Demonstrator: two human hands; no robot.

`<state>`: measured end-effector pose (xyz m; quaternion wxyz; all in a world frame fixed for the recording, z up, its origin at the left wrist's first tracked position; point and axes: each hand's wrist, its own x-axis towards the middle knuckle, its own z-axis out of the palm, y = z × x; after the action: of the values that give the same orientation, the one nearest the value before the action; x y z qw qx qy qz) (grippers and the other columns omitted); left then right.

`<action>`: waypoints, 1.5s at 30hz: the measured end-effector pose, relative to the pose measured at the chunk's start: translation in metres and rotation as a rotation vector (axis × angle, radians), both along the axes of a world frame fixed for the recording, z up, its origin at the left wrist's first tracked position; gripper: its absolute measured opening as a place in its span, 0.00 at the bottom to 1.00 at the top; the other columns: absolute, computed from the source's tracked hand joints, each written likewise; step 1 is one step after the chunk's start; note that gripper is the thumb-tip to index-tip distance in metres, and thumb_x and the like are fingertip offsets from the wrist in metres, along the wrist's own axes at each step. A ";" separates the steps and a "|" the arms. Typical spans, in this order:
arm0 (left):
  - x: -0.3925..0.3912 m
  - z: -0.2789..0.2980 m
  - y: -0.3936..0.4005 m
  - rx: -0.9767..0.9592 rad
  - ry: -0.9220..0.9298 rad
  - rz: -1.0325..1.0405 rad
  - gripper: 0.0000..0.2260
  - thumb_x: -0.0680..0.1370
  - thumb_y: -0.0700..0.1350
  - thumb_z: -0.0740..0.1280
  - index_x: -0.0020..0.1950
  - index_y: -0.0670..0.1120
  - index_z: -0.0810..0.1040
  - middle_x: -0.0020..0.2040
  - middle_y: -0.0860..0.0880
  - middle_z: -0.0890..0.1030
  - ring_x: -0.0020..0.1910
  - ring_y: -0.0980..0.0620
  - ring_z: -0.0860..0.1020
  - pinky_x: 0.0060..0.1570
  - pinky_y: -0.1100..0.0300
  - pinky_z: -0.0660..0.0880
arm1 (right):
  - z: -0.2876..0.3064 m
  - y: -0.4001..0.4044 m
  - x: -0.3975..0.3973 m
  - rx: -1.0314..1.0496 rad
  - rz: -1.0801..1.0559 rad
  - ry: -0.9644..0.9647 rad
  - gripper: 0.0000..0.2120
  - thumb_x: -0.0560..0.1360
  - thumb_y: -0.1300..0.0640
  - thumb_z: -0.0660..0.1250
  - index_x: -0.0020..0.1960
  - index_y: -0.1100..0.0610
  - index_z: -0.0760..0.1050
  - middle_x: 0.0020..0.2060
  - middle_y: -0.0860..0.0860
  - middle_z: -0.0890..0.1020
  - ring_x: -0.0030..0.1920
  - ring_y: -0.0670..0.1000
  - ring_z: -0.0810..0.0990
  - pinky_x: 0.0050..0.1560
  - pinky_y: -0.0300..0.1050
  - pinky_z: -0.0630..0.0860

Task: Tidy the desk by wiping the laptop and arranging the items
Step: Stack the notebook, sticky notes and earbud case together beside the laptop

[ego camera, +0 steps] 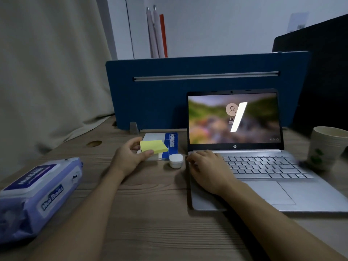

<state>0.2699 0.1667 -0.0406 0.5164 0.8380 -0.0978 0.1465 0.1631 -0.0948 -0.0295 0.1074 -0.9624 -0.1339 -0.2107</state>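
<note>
A silver laptop [267, 193] stands open on the wooden desk [150, 213] at the right, its screen lit. My right hand [209, 170] rests flat on the laptop's left edge beside the keyboard, fingers apart. My left hand [130, 157] pinches a yellow sticky-note pad [153, 146] just above a white and blue notebook [170, 143] that lies left of the laptop. A small white round container [176, 161] sits between the notebook and the laptop.
A purple pack of wet wipes [35, 194] lies at the desk's left front. A paper cup [327, 147] stands right of the laptop. A blue divider panel [197, 91] closes the back, a curtain [47, 72] hangs at left.
</note>
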 end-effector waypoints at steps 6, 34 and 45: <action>0.044 -0.003 -0.015 -0.004 -0.049 -0.025 0.33 0.63 0.59 0.79 0.65 0.54 0.76 0.54 0.54 0.81 0.55 0.60 0.78 0.48 0.66 0.72 | -0.005 0.001 0.004 -0.027 -0.023 -0.002 0.14 0.78 0.49 0.56 0.60 0.49 0.75 0.58 0.48 0.79 0.59 0.53 0.73 0.57 0.49 0.67; 0.039 -0.004 -0.035 0.468 -0.315 -0.103 0.16 0.78 0.57 0.64 0.64 0.54 0.75 0.63 0.54 0.74 0.62 0.52 0.70 0.59 0.51 0.69 | -0.005 0.002 0.003 -0.047 -0.036 0.035 0.13 0.78 0.49 0.56 0.57 0.49 0.76 0.55 0.49 0.79 0.57 0.54 0.74 0.54 0.50 0.68; -0.037 -0.013 -0.059 0.456 -0.076 -0.256 0.28 0.73 0.60 0.68 0.71 0.59 0.66 0.67 0.52 0.72 0.63 0.54 0.73 0.62 0.52 0.73 | 0.007 -0.001 -0.009 0.014 -0.081 0.082 0.14 0.79 0.51 0.56 0.59 0.50 0.76 0.58 0.51 0.79 0.60 0.55 0.73 0.57 0.54 0.69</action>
<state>0.2330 0.1072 -0.0534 0.3244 0.9075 -0.2527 0.0854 0.1538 -0.0959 -0.0229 0.1111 -0.9740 -0.0888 -0.1761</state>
